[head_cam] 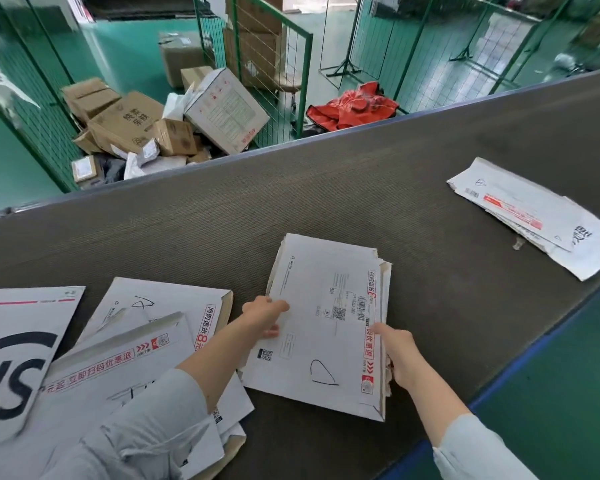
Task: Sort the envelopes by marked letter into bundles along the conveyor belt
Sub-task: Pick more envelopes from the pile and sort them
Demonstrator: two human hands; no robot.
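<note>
A stack of white cardboard envelopes [326, 327] lies mid-belt on the dark conveyor belt [361, 188]; its top one bears a hand-drawn "D". My left hand [265, 315] holds the stack's left edge, thumb on top and fingers beneath. My right hand [397, 355] grips its right edge. To the left lies a loose heap of envelopes [146, 341]; one shows an "A", and my left sleeve covers part of it. A third bundle [530, 216], marked "B", rests at the belt's far right.
A large envelope with bold black lettering [18, 351] lies at the left edge. Beyond the belt's far rim, green wire fencing [284, 64] encloses piled cardboard boxes [153, 123] and a red bag [354, 105]. A blue belt frame [520, 379] borders green floor at right.
</note>
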